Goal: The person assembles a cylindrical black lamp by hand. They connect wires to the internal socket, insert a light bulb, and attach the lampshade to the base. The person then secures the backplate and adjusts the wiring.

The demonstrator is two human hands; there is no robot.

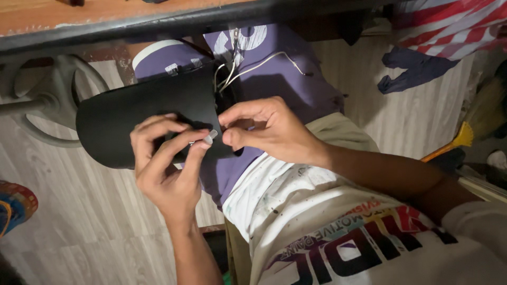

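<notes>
A black curved plastic cover (127, 119) with a rounded left end rests on my lap over purple shorts. White wires (248, 66) come out of its upper right edge. My left hand (166, 169) grips the cover's lower edge, with its thumb and forefinger pinching a small pale piece (209, 138). My right hand (264, 129) meets it from the right, fingertips pressed on the same spot at the cover's right end. Both hands touch the cover and each other's fingertips.
A wooden tabletop with a dark metal edge (158, 24) runs across the top. Below it stands a grey metal wheel and frame (58, 95). A broom with a yellow and orange handle (465, 134) lies at right, near dark blue cloth (417, 68) on the pale plank floor.
</notes>
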